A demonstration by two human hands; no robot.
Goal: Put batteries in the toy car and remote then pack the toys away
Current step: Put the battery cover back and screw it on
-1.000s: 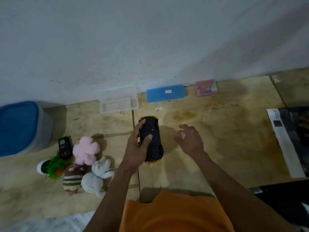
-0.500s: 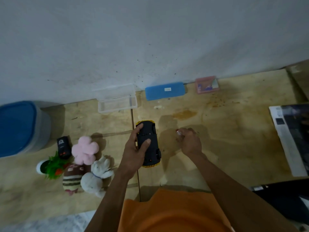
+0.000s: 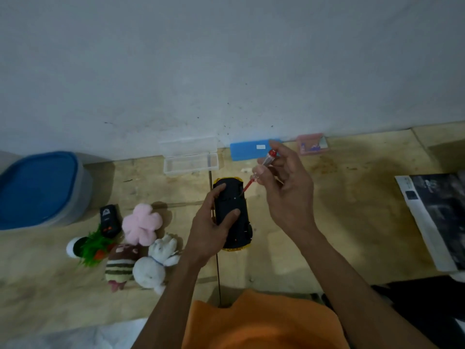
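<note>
Head view, left to right: lidded blue tub [image 3: 37, 190] — contents hidden; clear case [image 3: 190, 162], open, apparently empty. Left hand [image 3: 211, 230] grips upturned toy car [image 3: 232, 212] on floor. Right hand [image 3: 284, 187] pinches red screwdriver [image 3: 261, 170], tip at the car's underside. Blue case [image 3: 251, 149] closed.

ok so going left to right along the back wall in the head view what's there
blue-lidded tub → clear open case → blue case → pink box
</note>
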